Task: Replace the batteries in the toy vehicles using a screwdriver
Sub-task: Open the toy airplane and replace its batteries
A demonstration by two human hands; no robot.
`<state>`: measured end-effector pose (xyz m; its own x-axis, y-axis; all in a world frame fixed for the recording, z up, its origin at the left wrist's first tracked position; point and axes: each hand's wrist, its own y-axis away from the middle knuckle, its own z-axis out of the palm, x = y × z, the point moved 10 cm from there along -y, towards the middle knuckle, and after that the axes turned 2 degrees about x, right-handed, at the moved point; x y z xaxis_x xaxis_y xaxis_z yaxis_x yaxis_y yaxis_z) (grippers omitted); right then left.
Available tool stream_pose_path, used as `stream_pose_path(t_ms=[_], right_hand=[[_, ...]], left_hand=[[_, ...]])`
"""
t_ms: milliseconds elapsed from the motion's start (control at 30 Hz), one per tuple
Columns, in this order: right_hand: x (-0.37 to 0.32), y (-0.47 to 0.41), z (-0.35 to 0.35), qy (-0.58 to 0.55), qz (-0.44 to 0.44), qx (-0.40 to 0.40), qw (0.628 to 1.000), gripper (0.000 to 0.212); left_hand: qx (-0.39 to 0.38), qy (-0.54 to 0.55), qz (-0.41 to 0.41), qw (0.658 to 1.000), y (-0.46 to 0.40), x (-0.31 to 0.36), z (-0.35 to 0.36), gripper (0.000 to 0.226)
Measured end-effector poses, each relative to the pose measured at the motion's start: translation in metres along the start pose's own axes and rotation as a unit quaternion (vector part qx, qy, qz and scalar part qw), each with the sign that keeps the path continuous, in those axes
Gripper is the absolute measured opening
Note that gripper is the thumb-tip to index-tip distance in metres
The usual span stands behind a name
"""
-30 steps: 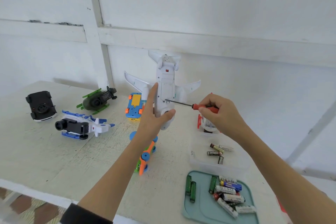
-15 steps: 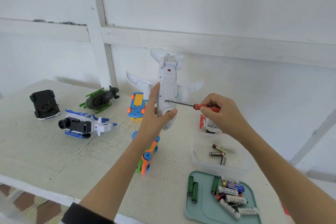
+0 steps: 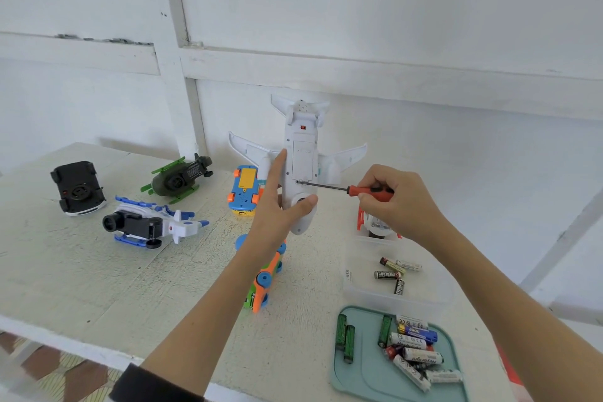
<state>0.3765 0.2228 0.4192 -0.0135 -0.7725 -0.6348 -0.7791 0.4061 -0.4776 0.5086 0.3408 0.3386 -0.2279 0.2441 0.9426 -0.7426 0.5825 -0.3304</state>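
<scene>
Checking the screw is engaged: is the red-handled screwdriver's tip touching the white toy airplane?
Touching. The head view shows the red-handled screwdriver, gripped by the right hand, with its tip meeting the white toy airplane's underside, no gap.

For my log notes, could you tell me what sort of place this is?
Probably a makeshift toy-repair workbench: a painted white table against a white wall, toy vehicles lying about it, and a teal tray of loose batteries beside a clear tub.
</scene>
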Motion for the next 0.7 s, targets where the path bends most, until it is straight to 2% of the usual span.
stream_pose_path(t_ms=[167, 300, 433, 500, 600, 700], right_hand=[[-0.001, 0.000, -0.002, 0.041, -0.017, 0.012, 0.999, 0.006], [-0.010, -0.003, -0.007, 0.093, -0.044, 0.027, 0.994, 0.004], [-0.042, -0.004, -0.011, 0.129, -0.153, 0.045, 0.979, 0.013], [-0.051, -0.005, -0.012, 0.129, -0.179, 0.057, 0.974, 0.017], [-0.048, -0.011, -0.008, 0.123, -0.104, 0.033, 0.986, 0.018], [-0.029, -0.013, -0.004, 0.206, -0.019, -0.011, 0.978, 0.027]], left_hand=[[-0.005, -0.008, 0.000, 1.000, 0.000, -0.002, 0.001, 0.087], [0.009, -0.092, 0.019, 0.995, 0.000, 0.001, 0.000, 0.086], [0.023, -0.144, 0.018, 0.989, -0.005, -0.004, 0.000, 0.091], [0.020, -0.143, 0.017, 0.989, -0.005, -0.005, 0.003, 0.091], [0.023, -0.142, 0.017, 0.989, -0.006, -0.008, 0.004, 0.091], [0.028, -0.135, 0.017, 0.990, -0.006, -0.012, 0.000, 0.091]])
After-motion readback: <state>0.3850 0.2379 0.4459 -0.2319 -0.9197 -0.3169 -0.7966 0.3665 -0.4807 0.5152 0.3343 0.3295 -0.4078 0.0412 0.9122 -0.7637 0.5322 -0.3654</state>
